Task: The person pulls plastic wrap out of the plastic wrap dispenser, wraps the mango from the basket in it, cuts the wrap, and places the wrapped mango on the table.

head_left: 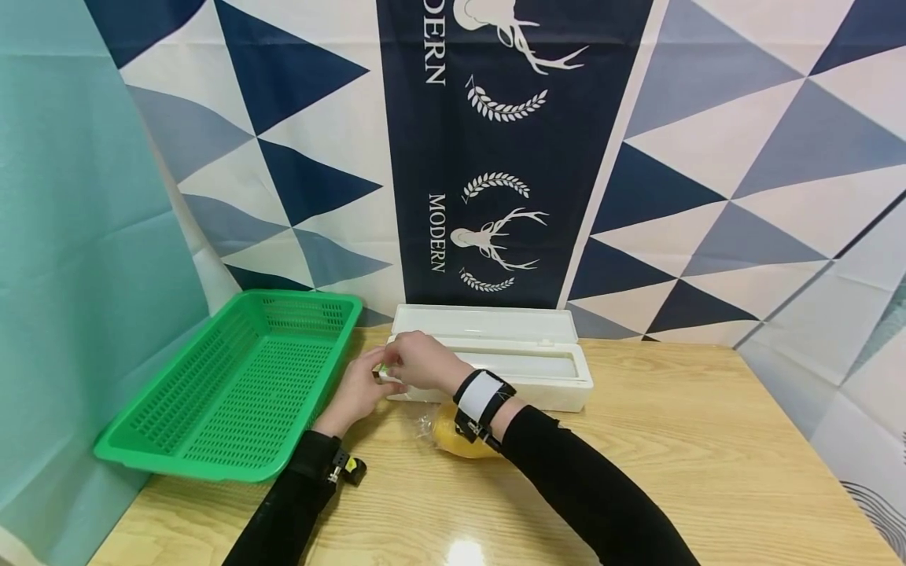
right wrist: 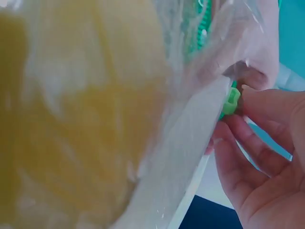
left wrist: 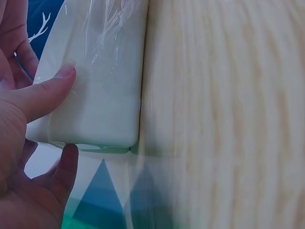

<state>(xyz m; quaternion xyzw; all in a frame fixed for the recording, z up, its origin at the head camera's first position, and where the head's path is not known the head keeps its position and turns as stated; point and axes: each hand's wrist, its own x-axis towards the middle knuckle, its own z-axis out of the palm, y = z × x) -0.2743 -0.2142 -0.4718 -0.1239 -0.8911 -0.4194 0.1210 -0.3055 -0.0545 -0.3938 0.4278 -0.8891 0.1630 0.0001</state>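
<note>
A long white plastic-wrap dispenser box (head_left: 548, 395) lies on the table with its lid (head_left: 488, 322) raised at the back. My left hand (head_left: 356, 391) holds the box's left end, thumb pressed on the front wall (left wrist: 105, 95) and another finger at the end face. At that same end, my right hand (head_left: 428, 362) pinches a small green slider (right wrist: 232, 101) between thumb and fingertips. Under the right wrist lies a rounded yellow item (head_left: 455, 439) in clear film (head_left: 423, 427), its kind unclear; the forearm partly hides it.
To the left stands a green plastic basket (head_left: 194, 470) with slotted sides, close beside the left forearm. The wooden table (head_left: 672, 448) extends to the right. A patterned cloth (head_left: 488, 157) hangs right behind the box.
</note>
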